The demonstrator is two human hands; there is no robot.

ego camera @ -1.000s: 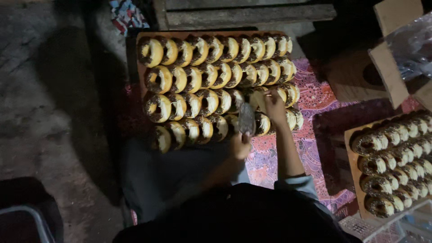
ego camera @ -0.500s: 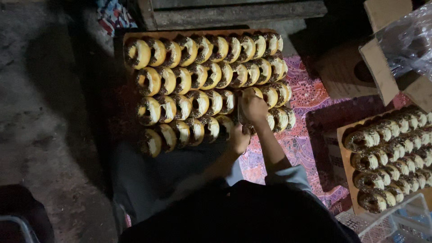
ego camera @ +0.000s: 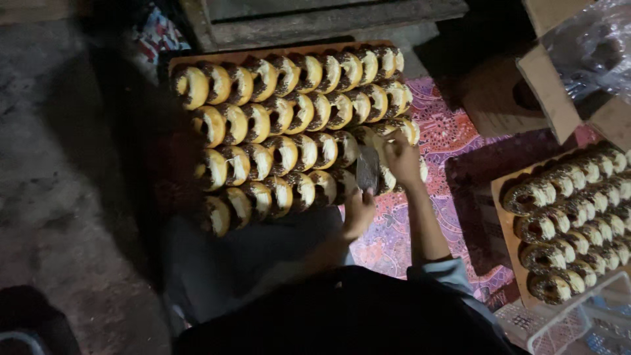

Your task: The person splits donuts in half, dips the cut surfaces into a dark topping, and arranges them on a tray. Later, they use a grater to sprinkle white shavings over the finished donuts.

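**Metal scraper at the near corner of the doughnut tray**

Steel-grey and flat, the scraper blade (ego camera: 367, 169) stands upright at the near right corner of my wooden tray (ego camera: 181, 62), its edge among the last doughnuts of the front rows. My left hand (ego camera: 359, 213) is closed round its handle from below, just off the tray's near edge. My right hand (ego camera: 402, 158) is just beside the blade, fingers curled over a doughnut (ego camera: 388, 179) at the right end of the rows; the light is dim there, so I think I am pinching it, but I cannot tell for certain.

On the tray the glazed doughnuts with dark sprinkles (ego camera: 282, 112) lean on one another in four overlapping rows, running from the left edge to the right. The tray sits across my lap, above a patterned pink cloth (ego camera: 453, 131) spread on the ground to the right.

Further right lies a second wooden tray (ego camera: 505, 217) with darker, sprinkle-covered doughnuts (ego camera: 578, 217) in close rows. A white wire basket (ego camera: 578, 322) stands at its near corner. An open cardboard box (ego camera: 545, 92) holding a clear plastic bag (ego camera: 591, 46) sits beyond it. Bare grey concrete floor (ego camera: 59, 164) lies to my left.
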